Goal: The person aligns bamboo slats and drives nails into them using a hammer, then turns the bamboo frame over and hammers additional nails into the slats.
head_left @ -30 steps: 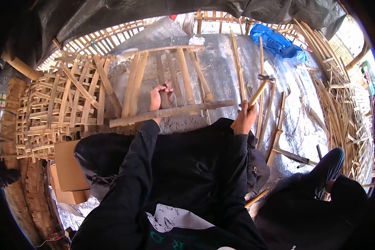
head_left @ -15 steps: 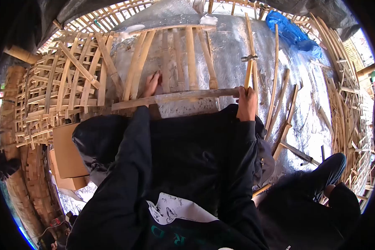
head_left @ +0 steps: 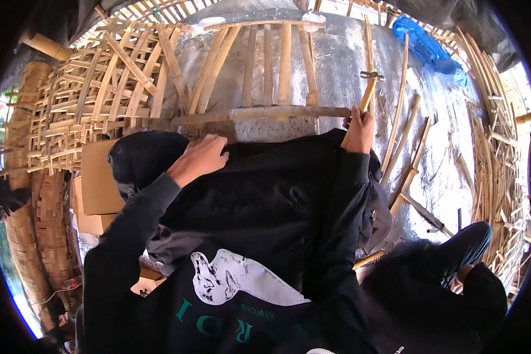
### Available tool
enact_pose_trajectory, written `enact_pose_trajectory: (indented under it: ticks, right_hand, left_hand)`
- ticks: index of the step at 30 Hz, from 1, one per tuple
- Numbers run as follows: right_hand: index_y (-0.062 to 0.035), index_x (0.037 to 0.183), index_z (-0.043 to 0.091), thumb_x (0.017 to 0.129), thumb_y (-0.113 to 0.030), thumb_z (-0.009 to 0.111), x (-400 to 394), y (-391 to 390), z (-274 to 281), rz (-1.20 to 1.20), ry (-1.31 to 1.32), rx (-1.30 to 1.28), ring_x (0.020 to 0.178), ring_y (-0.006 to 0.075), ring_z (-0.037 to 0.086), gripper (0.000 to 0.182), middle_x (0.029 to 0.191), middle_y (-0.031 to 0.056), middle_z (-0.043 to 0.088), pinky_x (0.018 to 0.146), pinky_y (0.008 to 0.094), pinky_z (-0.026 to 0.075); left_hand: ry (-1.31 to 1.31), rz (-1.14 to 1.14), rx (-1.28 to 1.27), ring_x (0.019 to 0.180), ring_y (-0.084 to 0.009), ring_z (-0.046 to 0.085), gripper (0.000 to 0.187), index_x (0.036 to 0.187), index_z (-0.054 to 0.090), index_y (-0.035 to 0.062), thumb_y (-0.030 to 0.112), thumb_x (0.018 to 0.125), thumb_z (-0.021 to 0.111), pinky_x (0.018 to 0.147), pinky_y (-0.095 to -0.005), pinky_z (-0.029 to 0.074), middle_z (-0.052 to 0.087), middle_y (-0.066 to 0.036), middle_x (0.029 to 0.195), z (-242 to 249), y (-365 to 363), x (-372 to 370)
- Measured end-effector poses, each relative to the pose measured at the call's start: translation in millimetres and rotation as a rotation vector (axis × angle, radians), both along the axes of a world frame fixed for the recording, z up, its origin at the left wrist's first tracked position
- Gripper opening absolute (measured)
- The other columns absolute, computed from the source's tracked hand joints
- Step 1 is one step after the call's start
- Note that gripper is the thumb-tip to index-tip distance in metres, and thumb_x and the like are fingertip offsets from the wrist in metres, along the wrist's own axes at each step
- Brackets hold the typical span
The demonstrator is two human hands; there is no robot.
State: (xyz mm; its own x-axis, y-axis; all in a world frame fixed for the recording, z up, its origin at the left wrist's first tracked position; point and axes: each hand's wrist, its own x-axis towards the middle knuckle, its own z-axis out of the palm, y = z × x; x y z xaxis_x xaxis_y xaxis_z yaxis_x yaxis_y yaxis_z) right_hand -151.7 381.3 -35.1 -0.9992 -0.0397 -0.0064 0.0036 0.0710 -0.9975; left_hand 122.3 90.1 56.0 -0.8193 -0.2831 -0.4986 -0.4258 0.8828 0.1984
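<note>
My right hand (head_left: 360,131) is closed round the wooden handle of a hammer (head_left: 370,88), whose metal head points away from me. That hand is close to the right end of a long bamboo crosspiece (head_left: 259,113), which lies across several upright bamboo slats (head_left: 285,65). My left hand (head_left: 203,156) is above the black cloth over my lap, just on the near side of the crosspiece. Its thumb stands apart from the fingers, and nothing shows in it. The slats rest on a silvery sheet (head_left: 336,65).
A woven bamboo lattice (head_left: 94,94) lies at the left, above a cardboard box (head_left: 100,177). Loose strips (head_left: 398,94) and a blue plastic sheet (head_left: 425,47) are at the right. Another person's dark-clothed leg (head_left: 466,245) is at the lower right. Bundled bamboo (head_left: 492,159) lines the right side.
My left hand has come back from behind the crosspiece, among the slats, to above my lap. My right hand has shifted with the hammer, whose handle is now tilted. The whole view has shifted slightly.
</note>
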Motion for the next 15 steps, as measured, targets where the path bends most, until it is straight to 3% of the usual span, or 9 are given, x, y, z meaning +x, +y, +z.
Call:
enact_pose_trajectory:
  ticks: [1, 2, 4, 6, 9, 11, 12, 14, 15]
  right_hand:
    - [0.0068, 0.093, 0.066, 0.105, -0.023, 0.065, -2, 2, -1, 0.016, 0.029, 0.045, 0.058, 0.0153, 0.063, 0.032, 0.069, 0.0083, 0.064, 0.055, 0.0339, 0.049]
    - [0.0063, 0.089, 0.066, 0.104, -0.025, 0.067, -2, 2, 3, 0.018, 0.046, 0.124, 0.059, 0.0164, 0.063, 0.035, 0.068, 0.0101, 0.063, 0.055, 0.0356, 0.048]
    - [0.0062, 0.085, 0.065, 0.103, -0.027, 0.068, -18, 4, -24, -0.025, 0.160, 0.289, 0.057, 0.0179, 0.063, 0.038, 0.066, 0.0111, 0.064, 0.055, 0.0365, 0.048]
    - [0.0064, 0.084, 0.065, 0.104, -0.029, 0.069, -15, 3, -20, -0.023, 0.143, 0.281, 0.054, 0.0192, 0.062, 0.040, 0.065, 0.0115, 0.064, 0.053, 0.0373, 0.047]
    - [0.0059, 0.083, 0.065, 0.104, -0.027, 0.069, -19, 4, -17, 0.049, 0.103, 0.193, 0.051, 0.0191, 0.060, 0.039, 0.061, 0.0098, 0.062, 0.051, 0.0375, 0.046]
    - [0.0056, 0.083, 0.065, 0.104, -0.026, 0.069, -15, 1, -13, 0.043, 0.088, 0.179, 0.051, 0.0187, 0.061, 0.038, 0.061, 0.0093, 0.062, 0.051, 0.0374, 0.046]
    - [0.0053, 0.083, 0.065, 0.104, -0.025, 0.069, -14, 2, -13, 0.028, 0.058, 0.157, 0.051, 0.0183, 0.061, 0.037, 0.060, 0.0089, 0.062, 0.051, 0.0372, 0.046]
    - [0.0049, 0.083, 0.065, 0.103, -0.024, 0.070, -15, 6, -15, -0.002, 0.069, 0.264, 0.051, 0.0184, 0.060, 0.035, 0.062, 0.0098, 0.063, 0.051, 0.0374, 0.046]
    - [0.0037, 0.091, 0.061, 0.104, -0.022, 0.068, -15, 7, -16, 0.023, 0.032, 0.274, 0.054, 0.0149, 0.057, 0.029, 0.067, 0.0059, 0.060, 0.051, 0.0336, 0.045]
  left_hand:
    - [0.030, 0.048, -0.023, 0.120, -0.0403, 0.066, 0.034, 0.121, 0.068, 0.0020, 0.026, 0.097, 0.071, 0.099, -0.0511, 0.054, 0.073, -0.017, 0.119, 21, 9, 0]
    - [0.017, 0.044, -0.020, 0.120, -0.0403, 0.066, 0.034, 0.121, 0.068, 0.0020, 0.026, 0.097, 0.071, 0.099, -0.0511, 0.054, 0.073, -0.017, 0.119, 29, 10, -3]
    - [0.412, -0.102, 0.186, 0.122, -0.0413, 0.064, 0.035, 0.126, 0.066, 0.0031, 0.026, 0.100, 0.069, 0.104, -0.0489, 0.052, 0.069, -0.018, 0.125, 35, -1, -21]
    - [0.714, -0.225, 0.100, 0.126, -0.0417, 0.061, 0.041, 0.138, 0.061, 0.0052, 0.030, 0.105, 0.063, 0.109, -0.0465, 0.049, 0.061, -0.019, 0.136, 4, -18, -50]
    - [0.693, -0.181, 0.173, 0.137, -0.0395, 0.054, 0.052, 0.151, 0.053, 0.0082, 0.036, 0.108, 0.060, 0.115, -0.0476, 0.045, 0.050, -0.017, 0.151, -20, -33, -97]
    - [0.723, -0.305, 0.104, 0.143, -0.0376, 0.048, 0.053, 0.159, 0.048, 0.0212, 0.037, 0.109, 0.058, 0.117, -0.0501, 0.043, 0.047, -0.016, 0.154, -65, -44, -117]
    - [0.730, -0.303, 0.108, 0.143, -0.0376, 0.048, 0.053, 0.159, 0.048, 0.0212, 0.037, 0.109, 0.058, 0.117, -0.0501, 0.043, 0.047, -0.016, 0.154, -66, -39, -117]
    - [0.783, -0.410, 0.029, 0.146, -0.0370, 0.045, 0.053, 0.163, 0.044, 0.0349, 0.036, 0.111, 0.055, 0.119, -0.0531, 0.041, 0.047, -0.012, 0.156, -70, -32, -118]
    - [0.768, -0.514, -0.050, 0.155, -0.0365, 0.036, 0.051, 0.164, 0.040, 0.0439, 0.039, 0.114, 0.048, 0.126, -0.0584, 0.034, 0.042, -0.006, 0.165, -71, -36, -121]
